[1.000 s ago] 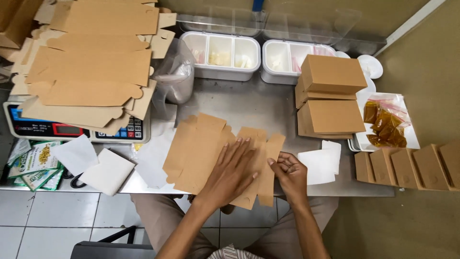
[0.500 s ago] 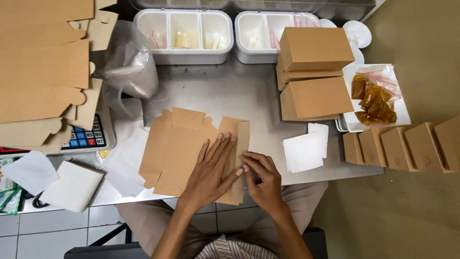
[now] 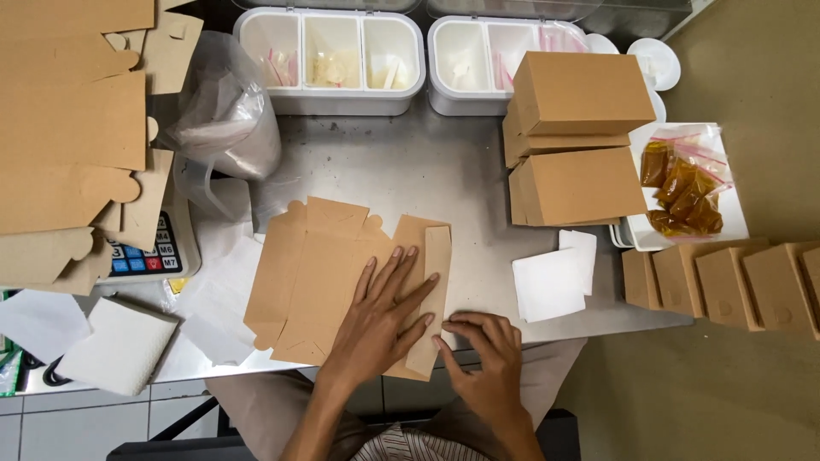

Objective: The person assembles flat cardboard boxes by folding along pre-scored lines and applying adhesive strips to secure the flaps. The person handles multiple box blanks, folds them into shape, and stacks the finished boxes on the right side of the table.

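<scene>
Steel surface [image 3: 427, 179], stack of flat cardboard sheets [image 3: 68, 128] far left of the unfolded cardboard box blank [image 3: 333, 273] at the near edge, left hand [image 3: 380, 320] spread flat on the blank, right hand [image 3: 483, 358] pinching its right flap, fingers curled

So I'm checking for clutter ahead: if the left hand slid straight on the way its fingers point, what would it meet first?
The left hand points up-right across the flat cardboard blank. Past its edge comes bare steel table, then probably the stacked brown boxes.
</scene>
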